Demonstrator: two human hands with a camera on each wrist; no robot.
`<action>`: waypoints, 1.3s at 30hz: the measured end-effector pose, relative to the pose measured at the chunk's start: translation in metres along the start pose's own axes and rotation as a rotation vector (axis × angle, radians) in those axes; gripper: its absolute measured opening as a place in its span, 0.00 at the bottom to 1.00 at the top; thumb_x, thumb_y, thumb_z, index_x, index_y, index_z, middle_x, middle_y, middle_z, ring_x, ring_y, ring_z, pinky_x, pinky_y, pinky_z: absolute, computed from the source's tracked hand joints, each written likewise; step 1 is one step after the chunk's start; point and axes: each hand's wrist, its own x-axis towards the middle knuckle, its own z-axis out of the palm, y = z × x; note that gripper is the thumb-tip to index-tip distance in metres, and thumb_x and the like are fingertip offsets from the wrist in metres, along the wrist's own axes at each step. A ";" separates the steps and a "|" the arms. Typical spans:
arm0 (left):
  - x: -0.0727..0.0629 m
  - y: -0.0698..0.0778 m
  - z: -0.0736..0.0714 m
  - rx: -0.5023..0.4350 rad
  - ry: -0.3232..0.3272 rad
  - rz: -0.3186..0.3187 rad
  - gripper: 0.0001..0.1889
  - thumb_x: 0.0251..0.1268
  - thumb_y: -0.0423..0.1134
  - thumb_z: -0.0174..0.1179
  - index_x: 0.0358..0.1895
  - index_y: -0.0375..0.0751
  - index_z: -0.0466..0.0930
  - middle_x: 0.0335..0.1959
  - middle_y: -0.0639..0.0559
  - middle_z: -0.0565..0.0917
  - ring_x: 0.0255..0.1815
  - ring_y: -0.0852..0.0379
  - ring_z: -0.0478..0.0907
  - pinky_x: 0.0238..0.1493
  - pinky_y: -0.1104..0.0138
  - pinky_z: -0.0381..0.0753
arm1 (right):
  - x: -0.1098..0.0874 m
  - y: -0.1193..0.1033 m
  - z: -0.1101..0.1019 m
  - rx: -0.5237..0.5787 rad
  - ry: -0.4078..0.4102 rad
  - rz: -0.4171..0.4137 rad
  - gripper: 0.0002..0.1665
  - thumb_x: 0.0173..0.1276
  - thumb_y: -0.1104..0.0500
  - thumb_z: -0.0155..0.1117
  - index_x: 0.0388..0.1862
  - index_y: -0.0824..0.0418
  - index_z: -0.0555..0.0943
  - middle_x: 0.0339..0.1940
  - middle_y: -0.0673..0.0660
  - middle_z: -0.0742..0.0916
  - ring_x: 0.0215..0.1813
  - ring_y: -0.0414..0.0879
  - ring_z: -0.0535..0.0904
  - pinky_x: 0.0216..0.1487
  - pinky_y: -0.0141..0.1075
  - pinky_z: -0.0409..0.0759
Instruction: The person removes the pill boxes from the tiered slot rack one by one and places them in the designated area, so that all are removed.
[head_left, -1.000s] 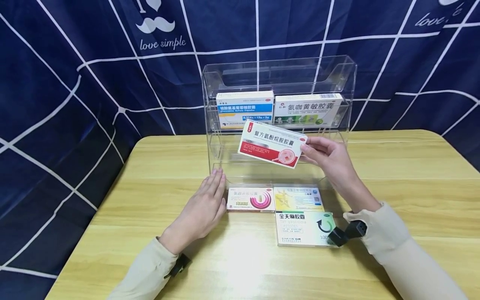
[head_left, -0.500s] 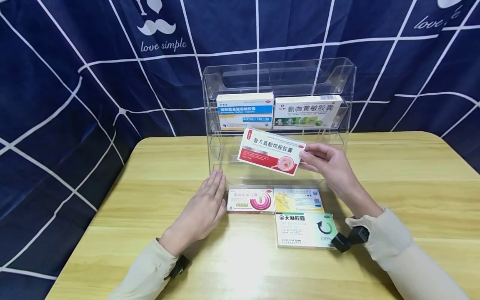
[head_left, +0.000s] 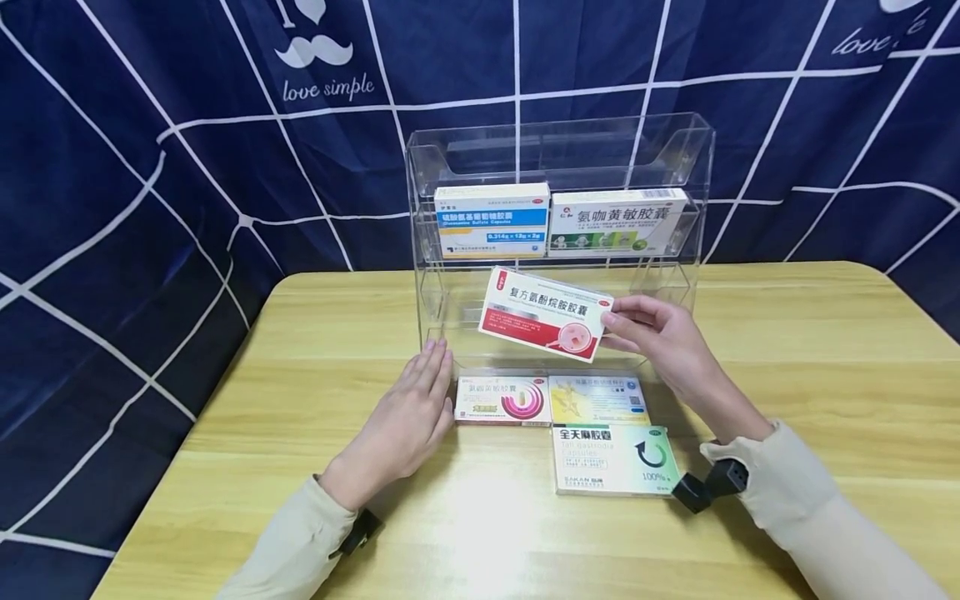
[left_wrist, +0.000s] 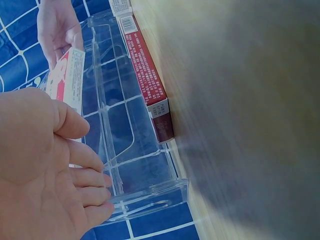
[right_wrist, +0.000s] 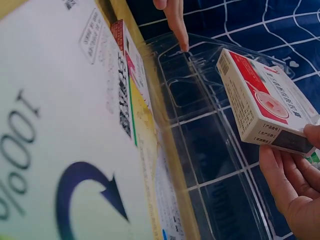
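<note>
My right hand (head_left: 663,337) pinches the right end of a red-and-white medicine box (head_left: 546,315), thumb in front. The box hangs tilted, its right end lower, in front of the lower tier of a clear acrylic rack (head_left: 561,137). In the right wrist view, the same medicine box (right_wrist: 265,100) shows its side and end faces. Straight fingers of my left hand (head_left: 408,412) reach the rack's lower left corner; in the left wrist view this hand (left_wrist: 55,170) holds nothing. A blue-and-white box (head_left: 491,221) and a green-and-white box (head_left: 617,223) stand in the tier above.
Before the rack, a pink-ringed box (head_left: 502,400) and a yellow-and-white box (head_left: 597,400) lie side by side. A green-arrow capsule box (head_left: 615,461) lies nearer, below the right wrist. The wooden table (head_left: 825,358) meets a dark blue gridded cloth (head_left: 225,167) behind.
My right hand has lowered the red-and-white medicine box from the upper boxes' bottom edge to the front of the lower tier. My left hand has stayed in place.
</note>
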 end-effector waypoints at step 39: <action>0.002 0.000 0.000 -0.001 0.001 0.001 0.31 0.75 0.41 0.41 0.72 0.23 0.52 0.74 0.30 0.51 0.76 0.39 0.45 0.75 0.52 0.51 | -0.010 0.013 -0.001 -0.146 -0.017 0.031 0.16 0.70 0.58 0.62 0.49 0.68 0.76 0.39 0.48 0.85 0.43 0.39 0.84 0.48 0.31 0.83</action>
